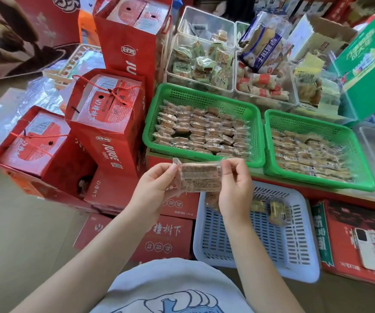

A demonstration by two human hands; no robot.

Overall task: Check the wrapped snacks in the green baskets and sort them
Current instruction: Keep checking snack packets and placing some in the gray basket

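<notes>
Snack (199,176) held up between our two hands, in front of the near rim of the left green basket (204,99): a brown, grainy bar sealed in clear wrap, with a small printed patch at its right end that we cannot read. Our left hand (157,184) pinches the wrap's left end with curled fingers; our right hand (235,188) pinches the right end the same way.

Left green basket holds neat rows of like brown wrapped pieces. The right green basket (313,123), just beside it, holds paler wrapped pieces in a looser heap. Below them a white basket (295,251) holds a few wrapped snacks near its far edge.

Red bags (123,154) to the left read "JUICE" down the side, with a small oval logo above. Red boxes (166,236) under our hands bear white Chinese characters and round icons. Clear bins (202,64) behind the baskets hold more wrapped snacks; their labels are too small to read. A green box (367,71) stands at the far right, and a white phone (367,249) lies on a red box beside the white basket.
</notes>
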